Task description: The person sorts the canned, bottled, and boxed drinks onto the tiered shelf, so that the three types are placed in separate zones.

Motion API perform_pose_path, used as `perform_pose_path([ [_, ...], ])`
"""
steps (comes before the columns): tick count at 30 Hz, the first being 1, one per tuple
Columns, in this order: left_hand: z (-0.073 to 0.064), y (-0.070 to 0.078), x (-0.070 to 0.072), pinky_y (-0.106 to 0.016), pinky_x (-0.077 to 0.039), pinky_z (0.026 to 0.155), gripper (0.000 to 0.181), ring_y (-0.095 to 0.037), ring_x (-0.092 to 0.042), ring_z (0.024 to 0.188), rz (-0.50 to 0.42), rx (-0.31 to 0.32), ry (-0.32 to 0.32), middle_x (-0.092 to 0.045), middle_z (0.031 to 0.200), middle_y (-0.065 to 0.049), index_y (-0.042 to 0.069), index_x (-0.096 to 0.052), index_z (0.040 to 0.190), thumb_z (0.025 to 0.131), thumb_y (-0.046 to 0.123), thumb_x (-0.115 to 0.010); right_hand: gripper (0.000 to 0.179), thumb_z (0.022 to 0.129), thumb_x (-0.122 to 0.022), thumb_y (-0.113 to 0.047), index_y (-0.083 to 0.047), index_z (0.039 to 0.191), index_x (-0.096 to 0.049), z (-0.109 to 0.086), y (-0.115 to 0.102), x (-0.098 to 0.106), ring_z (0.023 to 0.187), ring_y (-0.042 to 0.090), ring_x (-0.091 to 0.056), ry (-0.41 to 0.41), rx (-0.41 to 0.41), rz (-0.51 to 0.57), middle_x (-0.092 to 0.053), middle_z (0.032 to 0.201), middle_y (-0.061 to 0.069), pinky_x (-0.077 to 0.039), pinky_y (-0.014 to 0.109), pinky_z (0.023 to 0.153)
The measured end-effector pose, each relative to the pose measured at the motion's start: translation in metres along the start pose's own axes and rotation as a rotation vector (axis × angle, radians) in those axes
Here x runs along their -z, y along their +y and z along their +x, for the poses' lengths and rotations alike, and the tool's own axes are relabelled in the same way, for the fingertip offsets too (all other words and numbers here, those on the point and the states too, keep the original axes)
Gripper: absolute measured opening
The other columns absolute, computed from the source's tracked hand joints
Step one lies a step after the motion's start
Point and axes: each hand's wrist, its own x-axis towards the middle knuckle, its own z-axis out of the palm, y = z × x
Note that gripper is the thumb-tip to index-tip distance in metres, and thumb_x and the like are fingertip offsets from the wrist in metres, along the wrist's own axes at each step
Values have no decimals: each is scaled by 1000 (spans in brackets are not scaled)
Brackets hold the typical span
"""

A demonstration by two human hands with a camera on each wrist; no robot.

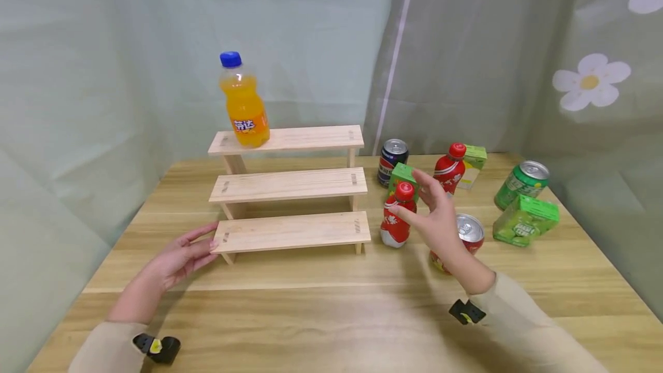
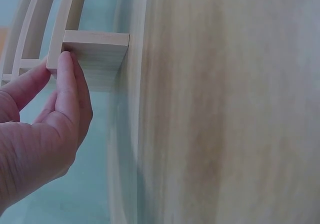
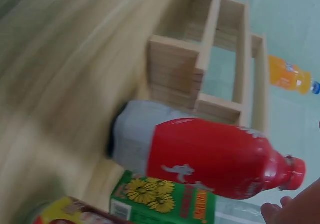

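Observation:
A three-tier wooden stand (image 1: 290,231) is on the table, an orange soda bottle with a blue cap (image 1: 246,109) upright on its top tier. My left hand (image 1: 178,258) pinches the left end of the lowest tier; in the left wrist view the thumb lies on one face of the board (image 2: 59,37) and the fingers on the other. To the right of the stand, a red bottle with a white base (image 1: 396,217) stands on the table. Beside its cap, my right hand (image 1: 437,223) has thumb and fingers spread apart, holding nothing.
Behind the red bottle are a green carton (image 1: 401,173) and a dark blue can (image 1: 392,161). Further right stand another red bottle (image 1: 449,168), a yellow-green carton (image 1: 472,166), a green can (image 1: 522,183), a green carton (image 1: 525,220) and a red can (image 1: 470,232). Curtains (image 1: 311,33) hang behind.

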Motion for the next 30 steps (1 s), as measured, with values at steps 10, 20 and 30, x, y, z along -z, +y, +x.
perform_pose_path([
  [10, -1, -4, 4, -22, -56, 86, 35, -9, -66, 95, 47, -2, 6, -62, 104, 5, 37, -62, 106, 94, 4, -57, 77, 75, -79, -2, 3, 139, -37, -6, 20, -10, 132, 34, -40, -21, -45, -11, -41, 144, 19, -36, 47, 113],
  [20, -3, -8, 9, -22, -56, 88, 35, -7, -64, 98, 62, -17, -20, -62, 105, 11, 37, -60, 109, 95, 6, -57, 76, 75, -81, -7, 5, 137, -37, -8, 35, -19, 128, 36, -42, -29, -105, -96, -45, 138, 22, -39, 52, 109],
  [30, 2, -1, 2, -22, -56, 87, 36, -9, -65, 97, 33, -9, -27, -63, 104, 9, 34, -63, 110, 96, 2, -54, 75, 76, -79, -6, 5, 136, -34, -10, 42, -21, 120, 36, -49, -32, -168, -125, -48, 131, 24, -46, 51, 103],
])
